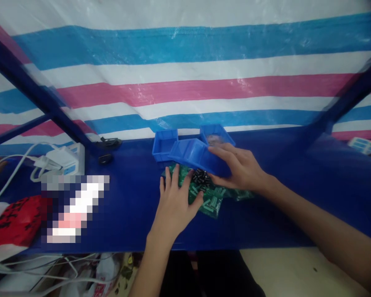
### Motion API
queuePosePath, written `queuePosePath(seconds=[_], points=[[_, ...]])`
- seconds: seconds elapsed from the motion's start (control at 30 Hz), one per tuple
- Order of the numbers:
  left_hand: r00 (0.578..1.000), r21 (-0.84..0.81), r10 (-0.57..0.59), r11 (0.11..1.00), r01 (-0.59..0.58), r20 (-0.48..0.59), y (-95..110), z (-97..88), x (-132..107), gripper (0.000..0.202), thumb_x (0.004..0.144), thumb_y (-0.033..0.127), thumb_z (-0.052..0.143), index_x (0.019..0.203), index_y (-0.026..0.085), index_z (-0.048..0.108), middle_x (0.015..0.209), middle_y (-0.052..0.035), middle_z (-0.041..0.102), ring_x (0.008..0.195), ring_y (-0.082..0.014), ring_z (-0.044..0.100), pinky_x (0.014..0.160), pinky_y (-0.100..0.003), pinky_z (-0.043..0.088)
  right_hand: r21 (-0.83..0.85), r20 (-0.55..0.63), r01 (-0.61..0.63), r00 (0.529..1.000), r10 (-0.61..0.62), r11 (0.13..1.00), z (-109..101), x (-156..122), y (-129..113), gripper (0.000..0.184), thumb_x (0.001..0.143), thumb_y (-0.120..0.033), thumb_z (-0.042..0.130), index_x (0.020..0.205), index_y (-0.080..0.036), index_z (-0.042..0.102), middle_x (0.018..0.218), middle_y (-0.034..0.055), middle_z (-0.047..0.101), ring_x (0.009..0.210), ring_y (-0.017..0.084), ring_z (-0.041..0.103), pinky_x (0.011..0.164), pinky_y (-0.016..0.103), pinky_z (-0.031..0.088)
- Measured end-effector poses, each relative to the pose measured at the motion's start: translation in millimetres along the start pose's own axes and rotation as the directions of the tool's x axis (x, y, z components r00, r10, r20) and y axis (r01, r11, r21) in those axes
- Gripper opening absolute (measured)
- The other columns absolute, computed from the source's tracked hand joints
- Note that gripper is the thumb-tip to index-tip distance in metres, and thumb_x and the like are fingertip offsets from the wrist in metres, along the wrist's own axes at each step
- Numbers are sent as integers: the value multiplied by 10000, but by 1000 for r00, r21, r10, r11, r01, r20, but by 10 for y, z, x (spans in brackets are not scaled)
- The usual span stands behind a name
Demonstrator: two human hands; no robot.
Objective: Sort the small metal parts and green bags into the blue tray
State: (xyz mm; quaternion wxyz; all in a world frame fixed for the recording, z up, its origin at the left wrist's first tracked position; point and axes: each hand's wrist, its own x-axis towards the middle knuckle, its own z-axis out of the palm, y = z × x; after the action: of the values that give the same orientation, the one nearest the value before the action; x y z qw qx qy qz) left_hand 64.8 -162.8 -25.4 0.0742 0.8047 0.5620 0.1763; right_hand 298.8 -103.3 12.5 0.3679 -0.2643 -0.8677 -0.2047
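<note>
My right hand grips a blue plastic bin by its right side and holds it tilted. Just below the bin's lower edge, small black cylindrical parts lie heaped on a clear bag of green pieces. With fingers spread, my left hand rests over the left part of the bag, beside the black parts. Behind the held bin stand a second blue bin on the left and a third blue bin on the right, which has something pale in it.
The blue tabletop carries a white power strip with cables at left, a small black object and a red-and-white bag. Dark blue frame bars stand at both sides. A striped sheet hangs behind.
</note>
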Motion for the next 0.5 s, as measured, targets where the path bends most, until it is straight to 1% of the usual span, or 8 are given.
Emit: queuePosePath(seconds=[0.13,0.23,0.4,0.5], points=[[1000,-11,0,1000,0,6,8,-11,5,612,984,574,441,1539,361,295,1669,-48,131,1517,-445,-15,1170,-714,207,-42,-3,65,998,-65,997,-11,2,16,777,890,-480,675,1511,-167,330,1159,164,680,1047,297,693,793,405,625],[1000,-14,5,1000,-5,8,26,-27,0,607,988,562,440,1542,367,285,1668,-40,124,1514,-450,-41,1172,-716,194,-50,-1,102,995,-102,994,-21,2,33,783,890,-471,681,1513,-150,331,1135,165,685,1021,295,700,796,404,626],[1000,-33,19,999,-19,-1,52,-52,-3,582,990,546,453,1528,380,308,1665,-32,120,1514,-453,-52,1170,-728,176,-18,16,147,989,-146,989,-39,-15,91,824,896,-471,678,1545,-143,291,1169,186,671,1075,319,681,853,452,619],[1000,-46,17,999,-17,5,49,-55,-3,579,987,557,454,1523,391,312,1664,-33,123,1515,-456,-34,1162,-734,184,15,45,136,990,-136,991,-42,-36,131,843,894,-435,692,1563,-170,254,1219,194,655,1117,332,665,876,482,613]])
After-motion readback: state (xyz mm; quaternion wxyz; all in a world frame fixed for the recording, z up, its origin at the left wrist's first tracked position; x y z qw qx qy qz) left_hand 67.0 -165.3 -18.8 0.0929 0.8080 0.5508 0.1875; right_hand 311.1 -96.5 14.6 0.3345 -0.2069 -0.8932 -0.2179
